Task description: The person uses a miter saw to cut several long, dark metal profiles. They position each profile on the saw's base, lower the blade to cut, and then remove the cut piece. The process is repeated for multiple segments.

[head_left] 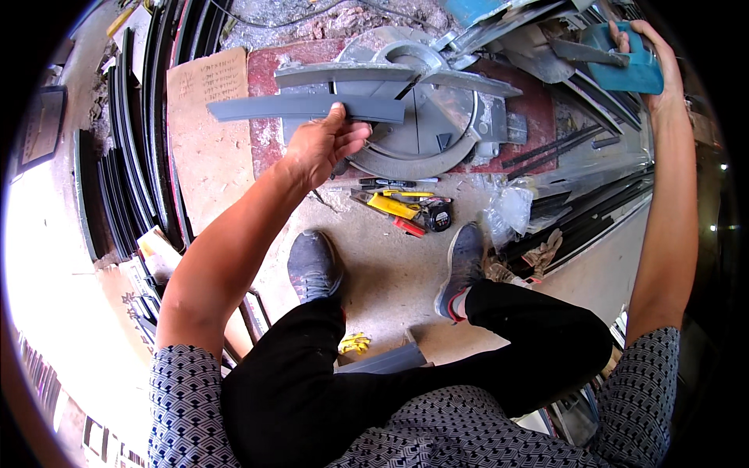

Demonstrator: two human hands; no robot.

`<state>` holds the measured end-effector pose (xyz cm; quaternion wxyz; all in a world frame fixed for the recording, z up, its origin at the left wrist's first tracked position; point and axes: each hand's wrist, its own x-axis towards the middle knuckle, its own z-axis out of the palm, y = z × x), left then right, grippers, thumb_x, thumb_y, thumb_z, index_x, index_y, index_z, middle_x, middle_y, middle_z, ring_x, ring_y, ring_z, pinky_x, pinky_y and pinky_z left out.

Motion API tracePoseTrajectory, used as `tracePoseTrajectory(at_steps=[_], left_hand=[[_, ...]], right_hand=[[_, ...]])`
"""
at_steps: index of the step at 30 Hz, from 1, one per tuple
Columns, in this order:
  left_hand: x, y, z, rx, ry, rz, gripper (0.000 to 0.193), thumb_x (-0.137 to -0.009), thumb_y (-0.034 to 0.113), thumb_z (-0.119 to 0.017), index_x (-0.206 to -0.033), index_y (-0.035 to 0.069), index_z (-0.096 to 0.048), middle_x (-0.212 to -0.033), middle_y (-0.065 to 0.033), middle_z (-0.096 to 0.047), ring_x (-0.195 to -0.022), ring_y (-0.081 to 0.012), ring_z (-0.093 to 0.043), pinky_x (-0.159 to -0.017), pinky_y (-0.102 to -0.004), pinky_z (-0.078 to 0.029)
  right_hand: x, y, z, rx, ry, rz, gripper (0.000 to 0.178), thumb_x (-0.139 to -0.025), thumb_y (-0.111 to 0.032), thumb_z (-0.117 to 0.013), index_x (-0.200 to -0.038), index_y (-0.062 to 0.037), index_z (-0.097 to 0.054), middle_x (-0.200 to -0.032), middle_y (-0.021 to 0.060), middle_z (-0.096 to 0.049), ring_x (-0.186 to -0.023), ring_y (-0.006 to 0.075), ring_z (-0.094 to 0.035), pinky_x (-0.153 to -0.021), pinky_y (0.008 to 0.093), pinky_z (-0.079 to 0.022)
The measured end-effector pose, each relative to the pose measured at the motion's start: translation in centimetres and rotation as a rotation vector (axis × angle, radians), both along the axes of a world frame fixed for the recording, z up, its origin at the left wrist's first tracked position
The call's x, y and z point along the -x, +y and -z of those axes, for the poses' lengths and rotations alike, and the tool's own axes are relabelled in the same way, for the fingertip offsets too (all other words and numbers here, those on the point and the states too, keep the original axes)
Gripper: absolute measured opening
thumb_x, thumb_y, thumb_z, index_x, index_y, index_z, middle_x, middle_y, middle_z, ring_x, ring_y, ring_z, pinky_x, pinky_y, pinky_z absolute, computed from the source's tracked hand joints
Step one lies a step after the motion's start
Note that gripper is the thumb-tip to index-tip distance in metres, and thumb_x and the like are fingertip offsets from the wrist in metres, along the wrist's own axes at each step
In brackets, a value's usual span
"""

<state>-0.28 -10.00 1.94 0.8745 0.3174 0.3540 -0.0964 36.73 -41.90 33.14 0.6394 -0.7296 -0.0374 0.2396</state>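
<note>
My left hand [324,144] is closed on a flat grey plastic-looking strip [269,108], thumb on top and fingers below. The strip lies crosswise in front of the metal fence [343,76] of a mitre saw, over its round base [417,162]. Its left end is cut at a slant and reaches past the base. Up at the far right, my right hand [662,66] wraps round the teal handle [616,78] of the saw, whose head is raised and tilted right. A small dark triangular offcut [444,141] sits on the saw base.
Between my shoes and the saw lie a yellow cutter [392,206], a black tape measure [438,216], a red-handled tool [409,227] and markers [386,182]. Long dark strips [129,132] line the left. Cardboard [207,109], plastic wrap [511,210] and work gloves [544,253] lie around.
</note>
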Motion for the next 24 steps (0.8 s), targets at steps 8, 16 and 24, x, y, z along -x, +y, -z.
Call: tracePoseTrajectory(at_steps=[8, 16, 24], left_hand=[[1.0, 0.6, -0.8, -0.418, 0.022, 0.294, 0.041, -0.11, 0.038, -0.059, -0.11, -0.002, -0.069, -0.09, -0.0085, -0.074, -0.071, -0.0135, -0.068, -0.067, -0.025, -0.058], [4.3, 9.3, -0.1, -1.974, -0.157, 0.204, 0.057, -0.091, 0.043, -0.082, -0.127, 0.001, -0.067, -0.127, -0.018, -0.063, -0.122, -0.0328, -0.059, -0.104, -0.0448, -0.049], [3.5, 13.7, 1.2, -2.249, -0.187, 0.618, 0.081, -0.085, 0.067, -0.075, -0.139, 0.009, -0.063, -0.138, -0.0122, -0.062, -0.133, -0.0333, -0.055, -0.12, -0.0512, -0.032]], right_hand=[[1.0, 0.7, 0.0, 0.008, -0.006, 0.034, 0.033, -0.1, -0.016, -0.064, -0.121, 0.009, -0.056, -0.116, 0.0221, -0.068, -0.082, 0.0214, -0.07, -0.073, 0.0305, -0.065], [4.7, 5.2, 0.3, 0.05, -0.191, 0.135, 0.035, -0.084, -0.018, -0.061, -0.106, 0.0082, -0.054, -0.082, 0.0189, -0.059, -0.072, 0.0325, -0.063, -0.067, 0.0409, -0.056], [5.0, 5.6, 0.3, 0.055, -0.224, 0.15, 0.03, -0.084, -0.019, -0.059, -0.1, 0.0056, -0.053, -0.081, 0.0182, -0.058, -0.074, 0.0319, -0.063, -0.067, 0.0407, -0.055]])
